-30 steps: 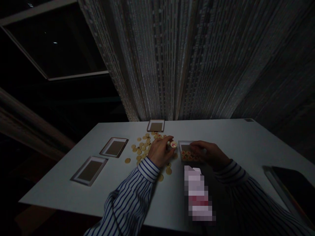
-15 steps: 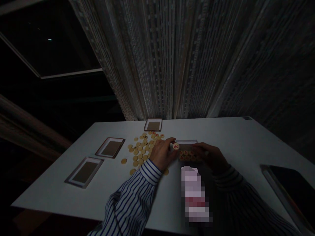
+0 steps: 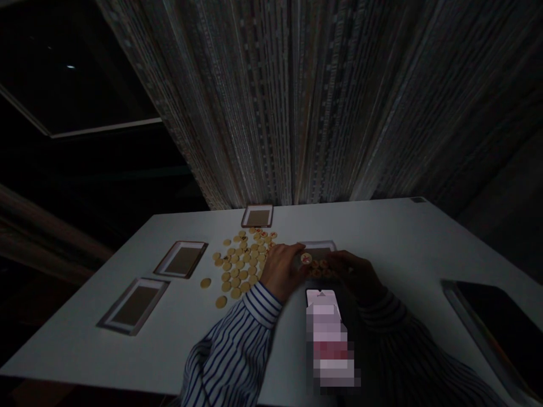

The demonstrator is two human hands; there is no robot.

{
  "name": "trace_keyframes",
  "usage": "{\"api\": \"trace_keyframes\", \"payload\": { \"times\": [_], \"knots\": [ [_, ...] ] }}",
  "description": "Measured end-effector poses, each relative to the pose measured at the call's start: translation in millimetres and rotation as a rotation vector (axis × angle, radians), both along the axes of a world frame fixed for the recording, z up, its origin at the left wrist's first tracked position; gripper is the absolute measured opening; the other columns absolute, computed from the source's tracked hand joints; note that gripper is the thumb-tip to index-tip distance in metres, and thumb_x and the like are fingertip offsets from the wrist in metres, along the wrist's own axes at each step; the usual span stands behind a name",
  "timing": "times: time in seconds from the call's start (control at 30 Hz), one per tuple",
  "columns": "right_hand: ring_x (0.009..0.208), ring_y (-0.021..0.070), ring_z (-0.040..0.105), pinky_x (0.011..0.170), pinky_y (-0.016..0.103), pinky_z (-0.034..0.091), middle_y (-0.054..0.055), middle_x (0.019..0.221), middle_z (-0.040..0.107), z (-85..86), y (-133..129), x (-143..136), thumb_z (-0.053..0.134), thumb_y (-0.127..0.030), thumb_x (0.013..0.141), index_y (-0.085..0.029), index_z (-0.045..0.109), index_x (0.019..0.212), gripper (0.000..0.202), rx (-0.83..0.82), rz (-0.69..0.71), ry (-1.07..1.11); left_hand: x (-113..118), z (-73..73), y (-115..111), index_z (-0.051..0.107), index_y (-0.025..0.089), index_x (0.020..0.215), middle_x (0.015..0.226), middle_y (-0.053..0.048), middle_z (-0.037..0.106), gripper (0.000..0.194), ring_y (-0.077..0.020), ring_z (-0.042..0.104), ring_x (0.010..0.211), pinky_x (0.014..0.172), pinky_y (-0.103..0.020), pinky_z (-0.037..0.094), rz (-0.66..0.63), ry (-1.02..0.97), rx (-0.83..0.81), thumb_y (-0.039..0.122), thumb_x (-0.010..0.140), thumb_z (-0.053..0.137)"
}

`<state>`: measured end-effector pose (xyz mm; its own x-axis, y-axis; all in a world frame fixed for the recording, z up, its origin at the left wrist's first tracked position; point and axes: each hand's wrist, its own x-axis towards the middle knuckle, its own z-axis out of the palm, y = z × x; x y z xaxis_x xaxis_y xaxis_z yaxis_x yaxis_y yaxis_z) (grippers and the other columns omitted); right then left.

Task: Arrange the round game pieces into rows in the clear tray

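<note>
Here the left hand (image 3: 280, 269) pinches a red-marked disc (image 3: 306, 258) (right hand (image 3: 356, 272), at the tray (image 3: 316, 252): grip unclear).

Item: left forearm (image 3: 235, 347), striped-sleeved, ran from the near side toward the far right. Item: left hand (image 3: 280, 268), back turned upward, roughly in line with its forearm; index finger and thumb reached right and curved toward each other in a pinch, the remaining fingers not made out. Item: right forearm (image 3: 418, 347), likewise sleeved, entered at near right and slanted far and left. Item: right hand (image 3: 355, 275) (much of it in shadow), fingers bent and directed left, exact grip indistinct. Both hands faced inward, apart, at similar depth.
</note>
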<state>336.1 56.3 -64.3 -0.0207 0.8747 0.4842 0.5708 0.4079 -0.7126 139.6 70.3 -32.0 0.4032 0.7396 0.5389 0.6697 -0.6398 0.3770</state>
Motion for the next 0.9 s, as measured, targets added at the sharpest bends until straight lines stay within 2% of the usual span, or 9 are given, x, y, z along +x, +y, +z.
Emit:
{"api": "trace_keyframes", "payload": {
  "times": [0.17, 0.37, 0.57, 0.7, 0.9],
  "knots": [
    [0.058, 0.0141, 0.062, 0.053, 0.026, 0.051, 0.003, 0.068, 0.069, 3.0, -2.0, -0.3, 0.051, -0.036, 0.08, -0.018, 0.064, 0.077, 0.022, -0.007, 0.001, -0.004, 8.3, -12.3, -1.0, 0.055, 0.017, 0.104, 0.094, -0.007, 0.066, 0.033, -0.0223, 0.059, 0.09, 0.086, -0.042, 0.045, 0.0, -0.035, 0.02, 0.02, 0.073, 0.064],
    [0.06, 0.0145, 0.064, 0.054, 0.024, 0.052, 0.003, 0.068, 0.069, 2.3, -3.4, -0.1, 0.055, -0.033, 0.078, -0.018, 0.064, 0.076, 0.018, -0.044, 0.016, 0.061, 16.2, -28.3, -5.6, 0.055, 0.016, 0.106, 0.091, -0.008, 0.066, 0.029, -0.0204, 0.059, 0.086, 0.079, -0.038, 0.048, 0.021, -0.106, 0.024, 0.022, 0.078, 0.058],
    [0.057, 0.0151, 0.065, 0.051, 0.025, 0.052, 0.003, 0.065, 0.07, 0.9, -3.8, -2.5, 0.056, -0.036, 0.077, -0.019, 0.065, 0.074, 0.019, -0.085, 0.048, 0.07, 19.4, -32.6, -9.4, 0.058, 0.015, 0.1, 0.087, -0.007, 0.066, 0.025, -0.0205, 0.06, 0.084, 0.084, -0.04, 0.046, 0.0, -0.09, -0.014, 0.019, 0.076, 0.059],
    [0.06, 0.0151, 0.066, 0.054, 0.026, 0.053, 0.003, 0.068, 0.071, -2.9, -4.4, -5.4, 0.056, -0.039, 0.078, -0.019, 0.066, 0.076, 0.023, -0.105, 0.084, 0.093, 22.2, -36.2, -11.8, 0.061, 0.017, 0.096, 0.084, -0.007, 0.066, 0.021, -0.0207, 0.06, 0.08, 0.076, -0.036, 0.047, -0.02, -0.073, -0.043, 0.019, 0.076, 0.059],
    [0.069, 0.0156, 0.067, 0.061, 0.027, 0.055, 0.003, 0.077, 0.072, -11.1, -6.2, -7.1, 0.057, -0.037, 0.079, -0.02, 0.068, 0.083, 0.021, -0.164, 0.178, 0.185, 22.9, -43.4, -11.6, 0.061, 0.018, 0.102, 0.084, -0.007, 0.066, 0.028, -0.0224, 0.06, 0.083, 0.078, -0.037, 0.046, -0.067, -0.034, -0.075, 0.019, 0.073, 0.06]
  ]
}}
